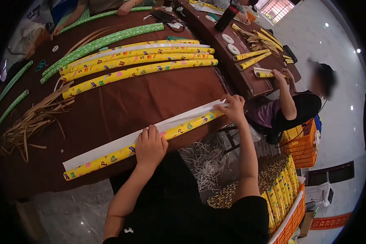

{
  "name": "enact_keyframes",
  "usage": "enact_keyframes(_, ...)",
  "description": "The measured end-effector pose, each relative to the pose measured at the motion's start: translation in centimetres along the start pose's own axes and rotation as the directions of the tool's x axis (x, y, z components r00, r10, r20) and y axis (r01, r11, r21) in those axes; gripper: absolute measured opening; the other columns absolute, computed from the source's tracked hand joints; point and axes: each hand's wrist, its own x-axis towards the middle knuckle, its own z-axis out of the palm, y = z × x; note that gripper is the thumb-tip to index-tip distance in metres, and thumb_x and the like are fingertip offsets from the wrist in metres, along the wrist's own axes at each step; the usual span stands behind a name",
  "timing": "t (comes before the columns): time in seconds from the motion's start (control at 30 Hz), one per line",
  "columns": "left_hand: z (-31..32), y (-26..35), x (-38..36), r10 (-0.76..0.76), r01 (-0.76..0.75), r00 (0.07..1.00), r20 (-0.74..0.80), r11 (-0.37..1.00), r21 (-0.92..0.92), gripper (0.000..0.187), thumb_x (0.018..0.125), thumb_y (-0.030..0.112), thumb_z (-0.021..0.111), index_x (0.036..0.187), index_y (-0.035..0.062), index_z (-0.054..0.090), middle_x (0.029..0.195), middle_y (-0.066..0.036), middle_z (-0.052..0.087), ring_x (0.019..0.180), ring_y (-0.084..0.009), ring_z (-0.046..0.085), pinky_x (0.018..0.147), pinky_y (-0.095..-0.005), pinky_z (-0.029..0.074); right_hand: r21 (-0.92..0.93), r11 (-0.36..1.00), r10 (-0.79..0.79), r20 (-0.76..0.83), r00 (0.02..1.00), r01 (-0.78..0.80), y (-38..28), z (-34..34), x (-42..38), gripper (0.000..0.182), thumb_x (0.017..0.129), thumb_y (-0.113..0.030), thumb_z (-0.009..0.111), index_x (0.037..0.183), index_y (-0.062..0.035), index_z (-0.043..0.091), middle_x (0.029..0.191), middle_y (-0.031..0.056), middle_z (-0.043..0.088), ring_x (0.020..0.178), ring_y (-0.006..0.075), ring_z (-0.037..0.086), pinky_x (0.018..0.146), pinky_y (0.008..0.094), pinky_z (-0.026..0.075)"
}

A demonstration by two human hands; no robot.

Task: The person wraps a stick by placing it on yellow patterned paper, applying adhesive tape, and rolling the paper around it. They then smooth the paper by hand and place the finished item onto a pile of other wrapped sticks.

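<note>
The left hand (151,146) is clamping the glossy yellow patterned-paper roll (185,127) mid-length, the right hand (233,109) gripping its end, likely preventing unrolling.

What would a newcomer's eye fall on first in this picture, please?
Probably the bright yellow patterned roll, a white strip showing along it, under the left hand, with the right hand at its end, on the brown-covered table. Beyond it lie more yellow rolls and long green ones. At lower right, an orange crate holds many yellow rolls.
</note>
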Motion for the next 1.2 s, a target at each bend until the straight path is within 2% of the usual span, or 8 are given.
enact_keyframes(0.03, 0.0, 0.0, 0.0, 0.005, -0.005, 1.0, -0.008, 1.0, 0.011, 0.039, 0.083, 0.025, 0.06, 0.107, -0.0052, 0.06, 0.105, -0.014, 0.057, 0.095, -0.029, 0.057, 0.082, -0.0382, 0.05, -0.003, 1.0, 0.002, -0.003, 1.0, -0.002, -0.5, 0.2, -0.2, 0.038, 0.068, -0.043, 0.082, 0.088, -0.0148, 0.066, 0.071, 0.0047, 0.057, 0.085, 0.022, 0.055, 0.101, 0.0422, 0.028)
enact_keyframes(0.1, -0.1, 0.0, 0.1, 0.013, -0.012, 1.0, -0.013, 1.0, 0.022, 0.039, 0.083, 0.025, 0.06, 0.107, -0.0053, 0.06, 0.105, -0.014, 0.057, 0.095, -0.0291, 0.057, 0.082, -0.0383, 0.05, -0.129, 0.991, -0.029, -0.069, 0.997, 0.02, -1.6, 0.4, -0.4, 0.039, 0.066, -0.038, 0.083, 0.088, -0.0122, 0.064, 0.074, 0.0028, 0.055, 0.086, 0.0223, 0.054, 0.097, 0.0419, 0.03)
enact_keyframes(0.17, -0.2, 0.1, 0.0, 0.014, -0.013, 1.0, -0.012, 1.0, 0.023, 0.039, 0.083, 0.025, 0.06, 0.107, -0.0055, 0.061, 0.107, -0.014, 0.058, 0.095, -0.0293, 0.057, 0.083, -0.0387, 0.05, -0.145, 0.989, -0.048, -0.097, 0.994, 0.034, -2.1, 0.6, -0.4, 0.043, 0.064, -0.038, 0.083, 0.09, -0.0107, 0.061, 0.074, 0.0038, 0.055, 0.086, 0.024, 0.054, 0.096, 0.043, 0.032)
enact_keyframes(0.23, -0.1, 0.0, -0.1, 0.018, -0.018, 1.0, -0.004, 0.999, 0.03, 0.04, 0.083, 0.025, 0.06, 0.108, -0.0057, 0.061, 0.108, -0.014, 0.058, 0.096, -0.0293, 0.057, 0.083, -0.0386, 0.05, -0.166, 0.986, -0.04, -0.129, 0.991, 0.018, -2.2, 0.9, -0.3, 0.046, 0.066, -0.036, 0.082, 0.093, -0.0088, 0.057, 0.073, 0.0078, 0.06, 0.089, 0.0272, 0.056, 0.099, 0.0467, 0.031)
enact_keyframes(0.33, 0.0, 0.0, -0.1, 0.024, -0.024, 1.0, 0.007, 0.999, 0.049, 0.041, 0.083, 0.025, 0.059, 0.109, -0.0061, 0.062, 0.109, -0.014, 0.059, 0.097, -0.0293, 0.058, 0.085, -0.0383, 0.05, -0.229, 0.972, -0.091, -0.159, 0.983, 0.053, -2.7, 1.3, 0.0, 0.047, 0.065, -0.035, 0.082, 0.094, -0.008, 0.056, 0.073, 0.008, 0.063, 0.09, 0.0282, 0.057, 0.098, 0.0482, 0.031)
enact_keyframes(0.73, 0.0, -0.1, -0.1, 0.021, -0.023, 0.999, 0.035, 0.998, 0.06, 0.042, 0.083, 0.025, 0.059, 0.11, -0.0068, 0.063, 0.11, -0.016, 0.062, 0.097, -0.0288, 0.059, 0.086, -0.0384, 0.049, -0.372, 0.922, -0.192, -0.192, 0.962, 0.11, -3.9, 2.8, 0.4, 0.052, 0.065, -0.03, 0.081, 0.104, -0.008, 0.054, 0.076, 0.007, 0.067, 0.095, 0.0273, 0.057, 0.099, 0.0513, 0.031)
enact_keyframes(1.03, -1.8, -2.1, -1.6, 0.01, -0.01, 1.0, 0.011, 0.999, 0.054, 0.041, 0.081, 0.023, 0.059, 0.109, -0.0058, 0.064, 0.106, -0.015, 0.063, 0.097, -0.0277, 0.06, 0.08, -0.038, 0.047, -0.319, 0.948, -0.068, -0.234, 0.97, -0.01, -6.6, 3.6, -1.3, 0.053, 0.066, -0.034, 0.081, 0.101, -0.0042, 0.054, 0.079, 0.0091, 0.068, 0.095, 0.0274, 0.057, 0.1, 0.0482, 0.03)
enact_keyframes(1.2, -3.3, -5.2, -3.5, 0.048, -0.042, 0.998, -0.038, 0.988, 0.151, 0.041, 0.082, 0.025, 0.059, 0.111, -0.004, 0.064, 0.108, -0.015, 0.063, 0.098, -0.0283, 0.06, 0.081, -0.0398, 0.046, -0.323, 0.946, -0.128, -0.263, 0.956, 0.037, -10.0, 4.4, -2.0, 0.059, 0.066, -0.033, 0.081, 0.11, -0.0026, 0.056, 0.079, 0.0093, 0.068, 0.094, 0.0291, 0.057, 0.099, 0.0486, 0.031)
